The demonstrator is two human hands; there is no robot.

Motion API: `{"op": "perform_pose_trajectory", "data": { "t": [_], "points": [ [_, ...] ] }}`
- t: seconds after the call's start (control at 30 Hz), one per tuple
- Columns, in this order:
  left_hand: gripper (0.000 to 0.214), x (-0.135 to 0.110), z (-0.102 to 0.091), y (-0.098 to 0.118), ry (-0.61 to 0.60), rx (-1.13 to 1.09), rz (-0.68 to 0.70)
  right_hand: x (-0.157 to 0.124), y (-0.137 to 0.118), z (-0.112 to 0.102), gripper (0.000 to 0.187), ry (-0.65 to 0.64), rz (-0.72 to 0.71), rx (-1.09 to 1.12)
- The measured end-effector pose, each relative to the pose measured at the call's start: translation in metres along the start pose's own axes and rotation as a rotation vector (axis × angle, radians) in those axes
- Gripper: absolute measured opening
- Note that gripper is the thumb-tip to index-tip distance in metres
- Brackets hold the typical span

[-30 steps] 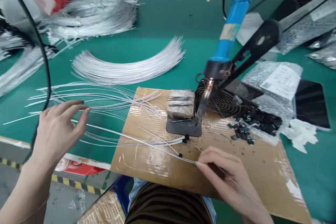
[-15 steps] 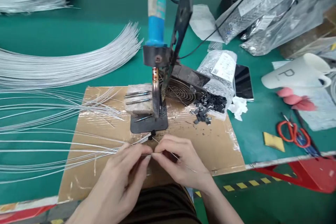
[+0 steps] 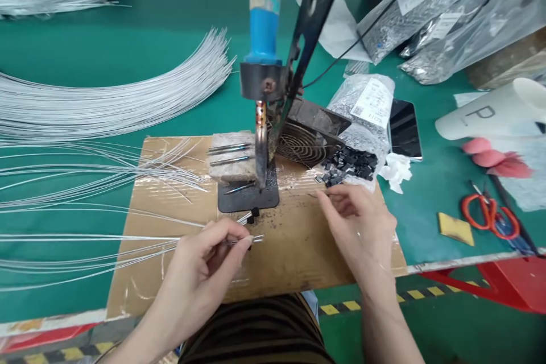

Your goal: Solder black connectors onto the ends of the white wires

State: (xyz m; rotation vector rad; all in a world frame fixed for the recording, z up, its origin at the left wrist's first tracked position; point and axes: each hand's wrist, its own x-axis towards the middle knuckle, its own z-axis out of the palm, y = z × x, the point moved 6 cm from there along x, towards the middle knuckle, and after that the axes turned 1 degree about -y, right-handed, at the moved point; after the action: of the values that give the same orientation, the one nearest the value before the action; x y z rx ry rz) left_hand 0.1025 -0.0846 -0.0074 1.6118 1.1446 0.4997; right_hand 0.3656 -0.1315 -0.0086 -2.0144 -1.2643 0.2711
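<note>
White wires (image 3: 128,238) lay in the left hand (image 3: 209,261), thumb and fingers clamped on them, their metallic-looking tips poking out to the right, low over a sheet of cardboard (image 3: 290,261). Well apart from it, the right hand (image 3: 358,227) hovered with fingers pinched together on a thin strand (image 3: 313,195) that pointed left, just in front of a heap of small black pieces (image 3: 350,165). I took the step in hand to be holding the wire ends ready while the other hand managed the strand; the next move, I thought, called for a steady left pinch and a light, exact right one.

Just past the left fingertips lay some black-tipped wires (image 3: 247,217). Beyond them a blue-handled soldering iron (image 3: 263,34) pointed down at its black base (image 3: 251,199), with a dusty fan (image 3: 298,142) tilted beside it.

Farther right, a white mug (image 3: 507,111) showed a large letter P. Near a dark-screened phone (image 3: 403,131), a plastic bag (image 3: 364,139) wore a white label (image 3: 373,102) with a square code, its print too small for me to read. Toward the back of the green counter (image 3: 162,40), other bags (image 3: 473,11) had labels I couldn't make out either.
</note>
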Motion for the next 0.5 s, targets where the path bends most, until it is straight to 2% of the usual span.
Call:
{"op": "perform_pose_trajectory", "data": {
  "t": [0.07, 0.13, 0.3, 0.5],
  "points": [
    [0.021, 0.000, -0.001, -0.001, 0.021, -0.030, -0.026, 0.004, 0.013, -0.001, 0.028, 0.045, 0.016, -0.103],
    [0.019, 0.000, -0.002, -0.002, 0.044, -0.047, -0.029, 0.005, 0.019, 0.003, 0.028, 0.033, 0.010, -0.170],
    [0.011, 0.000, -0.003, -0.005, 0.085, -0.063, -0.022, 0.001, 0.014, 0.005, 0.021, -0.014, -0.036, -0.237],
    [0.012, 0.001, -0.005, -0.002, 0.116, -0.038, -0.004, -0.001, 0.011, -0.005, 0.017, 0.030, -0.105, -0.268]
  ]
}}
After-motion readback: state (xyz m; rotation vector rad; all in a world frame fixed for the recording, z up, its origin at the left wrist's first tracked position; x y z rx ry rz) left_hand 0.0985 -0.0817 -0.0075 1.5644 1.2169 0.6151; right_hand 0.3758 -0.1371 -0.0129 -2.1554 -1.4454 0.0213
